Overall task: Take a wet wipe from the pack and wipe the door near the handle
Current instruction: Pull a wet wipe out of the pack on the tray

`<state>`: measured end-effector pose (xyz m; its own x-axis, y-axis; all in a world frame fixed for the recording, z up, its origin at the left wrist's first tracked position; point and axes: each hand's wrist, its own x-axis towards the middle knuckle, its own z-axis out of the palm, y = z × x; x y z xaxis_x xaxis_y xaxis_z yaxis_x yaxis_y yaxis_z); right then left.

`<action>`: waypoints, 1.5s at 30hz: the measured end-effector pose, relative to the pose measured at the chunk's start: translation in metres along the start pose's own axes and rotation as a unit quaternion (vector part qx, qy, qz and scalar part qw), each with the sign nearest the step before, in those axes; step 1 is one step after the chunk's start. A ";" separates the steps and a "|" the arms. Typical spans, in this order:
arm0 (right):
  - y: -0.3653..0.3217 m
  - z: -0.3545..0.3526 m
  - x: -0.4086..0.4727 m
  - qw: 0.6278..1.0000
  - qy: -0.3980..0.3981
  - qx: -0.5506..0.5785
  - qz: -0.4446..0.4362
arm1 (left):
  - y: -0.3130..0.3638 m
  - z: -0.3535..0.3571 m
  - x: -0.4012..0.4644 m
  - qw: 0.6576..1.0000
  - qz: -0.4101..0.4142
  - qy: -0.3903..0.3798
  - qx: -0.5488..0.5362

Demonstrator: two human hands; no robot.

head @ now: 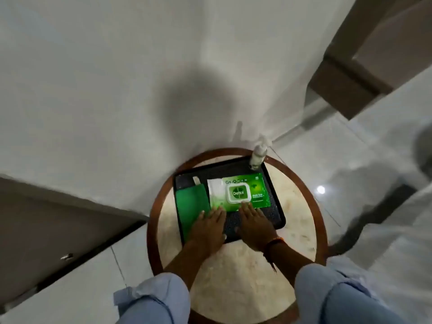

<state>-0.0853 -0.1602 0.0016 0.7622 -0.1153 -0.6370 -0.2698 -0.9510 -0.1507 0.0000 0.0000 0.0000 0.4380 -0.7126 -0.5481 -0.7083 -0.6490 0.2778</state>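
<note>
A green wet wipe pack (pixel 254 191) with a white flip lid lies flat on a black tray (pixel 277 211); the lid looks closed. My left hand (pixel 208 226) rests palm down on the tray, its fingertips at the pack's near left edge. My right hand (pixel 253 224) lies flat beside it, fingertips touching the pack's near edge just below the lid. Both hands have fingers spread and hold nothing. A brown door (pixel 53 228) stands at the left; its handle is not visible.
The tray sits on a small round table (pixel 233 277) with a pale marble top and dark wooden rim. A green cloth (pixel 190 206) lies on the tray's left side, and a small white bottle (pixel 258 155) stands at its far corner. White wall lies behind, glossy floor at the right.
</note>
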 end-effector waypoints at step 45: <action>0.026 0.033 0.047 0.975 0.193 -0.106 -0.016 | 0.002 0.000 0.128 0.887 -0.087 0.315 -0.326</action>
<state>-0.0760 -0.1808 -0.0572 0.9438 -0.1455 -0.2966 -0.1463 -0.9890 0.0195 0.0547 -0.0929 -0.0698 0.8769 -0.4612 -0.1354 -0.2187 -0.6336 0.7421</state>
